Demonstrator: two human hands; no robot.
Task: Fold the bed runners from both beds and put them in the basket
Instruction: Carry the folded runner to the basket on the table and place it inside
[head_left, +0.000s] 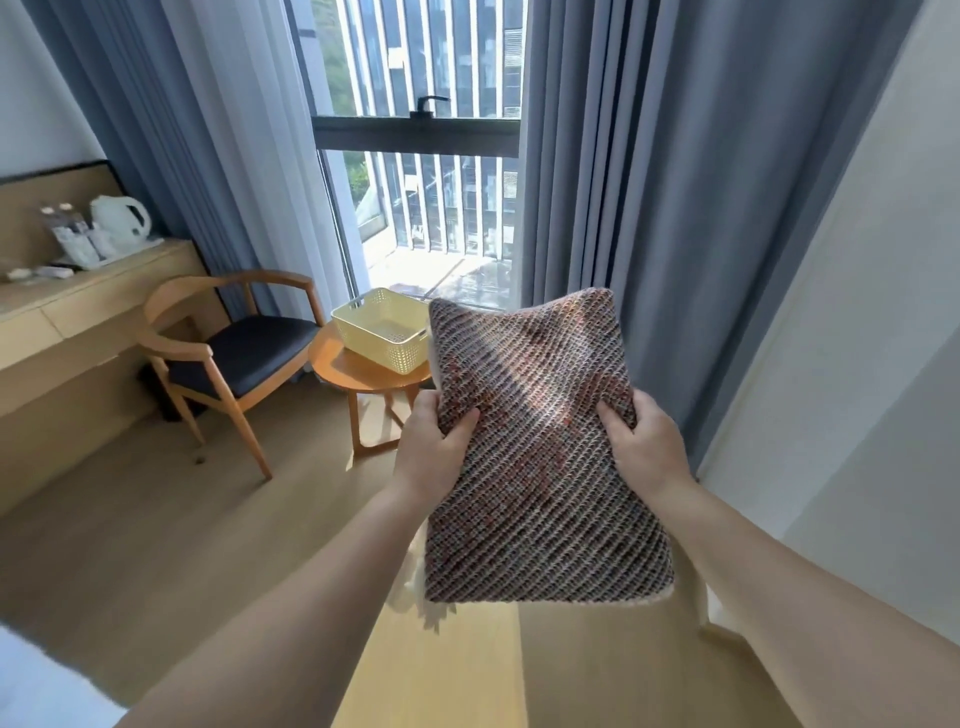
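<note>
Nearest, at the lower left edge, a white corner of what may be a bed shows. Both arms reach forward. The left hand and right hand each grasp one side edge of the bed runner, thumbs on top and fingers curled beneath. The runner is folded into a thick woven rectangle and held level in the air, probably so that the layers stay stacked and do not slide apart while it is carried.

Below lies a pale wooden floor. Ahead and to the left stands a small round bench with the cream basket on it. What shows of the basket's inside is empty, so this runner seems to be the first to go in. A wooden chair with a dark seat stands beside it. Farther left, a long wall bench carries a white kettle and small items too blurred to name. Grey-blue curtains frame a tall window at the back.
</note>
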